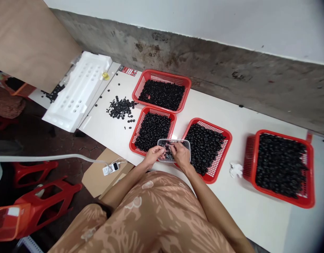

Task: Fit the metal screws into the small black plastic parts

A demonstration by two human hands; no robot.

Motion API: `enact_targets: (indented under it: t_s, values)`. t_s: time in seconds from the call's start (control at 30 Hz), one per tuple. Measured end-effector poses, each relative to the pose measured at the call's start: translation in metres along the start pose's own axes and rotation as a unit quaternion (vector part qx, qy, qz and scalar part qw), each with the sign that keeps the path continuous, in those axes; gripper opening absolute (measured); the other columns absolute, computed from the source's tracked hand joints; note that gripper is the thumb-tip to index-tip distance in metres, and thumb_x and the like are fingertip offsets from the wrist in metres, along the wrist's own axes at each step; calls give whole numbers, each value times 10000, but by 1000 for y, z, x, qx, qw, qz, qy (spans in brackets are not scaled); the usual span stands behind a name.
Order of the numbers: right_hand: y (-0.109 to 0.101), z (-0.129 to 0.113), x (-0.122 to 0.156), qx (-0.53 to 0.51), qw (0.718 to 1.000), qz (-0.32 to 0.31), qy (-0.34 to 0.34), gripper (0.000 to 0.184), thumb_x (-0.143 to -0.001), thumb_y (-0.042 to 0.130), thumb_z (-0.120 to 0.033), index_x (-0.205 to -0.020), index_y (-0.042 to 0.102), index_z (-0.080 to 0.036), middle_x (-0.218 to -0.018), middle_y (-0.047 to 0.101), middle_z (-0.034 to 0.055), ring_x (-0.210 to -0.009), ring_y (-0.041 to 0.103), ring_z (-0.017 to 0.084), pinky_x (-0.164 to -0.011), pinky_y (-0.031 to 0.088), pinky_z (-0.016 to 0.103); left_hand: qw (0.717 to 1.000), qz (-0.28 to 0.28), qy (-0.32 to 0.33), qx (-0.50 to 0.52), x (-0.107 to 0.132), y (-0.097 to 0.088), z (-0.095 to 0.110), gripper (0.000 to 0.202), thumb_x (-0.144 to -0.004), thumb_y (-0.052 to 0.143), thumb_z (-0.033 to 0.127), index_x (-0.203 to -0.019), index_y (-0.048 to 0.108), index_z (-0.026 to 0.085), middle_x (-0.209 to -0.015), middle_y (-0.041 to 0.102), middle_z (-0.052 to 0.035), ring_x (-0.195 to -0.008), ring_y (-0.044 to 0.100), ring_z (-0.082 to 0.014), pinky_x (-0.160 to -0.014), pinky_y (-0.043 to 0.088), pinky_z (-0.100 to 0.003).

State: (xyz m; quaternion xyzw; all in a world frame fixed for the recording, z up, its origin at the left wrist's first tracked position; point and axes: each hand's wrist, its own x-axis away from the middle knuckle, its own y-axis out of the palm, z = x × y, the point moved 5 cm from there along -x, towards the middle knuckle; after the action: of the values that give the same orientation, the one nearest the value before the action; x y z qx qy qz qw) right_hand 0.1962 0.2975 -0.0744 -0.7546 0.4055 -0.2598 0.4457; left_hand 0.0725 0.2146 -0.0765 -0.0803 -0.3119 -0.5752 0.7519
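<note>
Both my hands are over a clear plastic container of small dark parts at the table's front edge. My left hand is at its left side, thumb and fingertips pinched together. My right hand reaches over its right side with the fingers bent and closed. Whatever lies between the fingertips is too small to make out. A red basket of black ring-shaped parts stands just left of the container. Another red basket of black round parts is to its right.
Behind stands a red basket of small black pieces, beside a loose pile of black parts. A fuller red basket is far right, near crumpled white paper. White foam lies left. Red stools stand on the floor.
</note>
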Motion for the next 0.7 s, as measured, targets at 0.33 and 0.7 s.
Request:
enact_targets:
  t_s: [0.33, 0.7]
  values:
    - [-43, -27, 36, -111, 982, 70, -136, 262, -959, 461, -285, -1062, 684, -193, -819, 665, 53, -733, 579, 147, -736, 385, 285, 998, -47, -15, 41, 5, 15, 9, 453, -653, 758, 483, -859, 622, 104, -682, 583, -14, -605, 529, -80, -617, 397, -207]
    - [-65, -28, 30, -336, 920, -127, -158, 278, -953, 467, -300, -1160, 650, -273, -1015, 625, 63, -945, 598, 179, -852, 488, 329, 989, -138, 30, -48, 24, 19, 22, 386, -728, 702, 441, -887, 660, 91, -637, 581, -13, -600, 502, -96, -629, 368, -219]
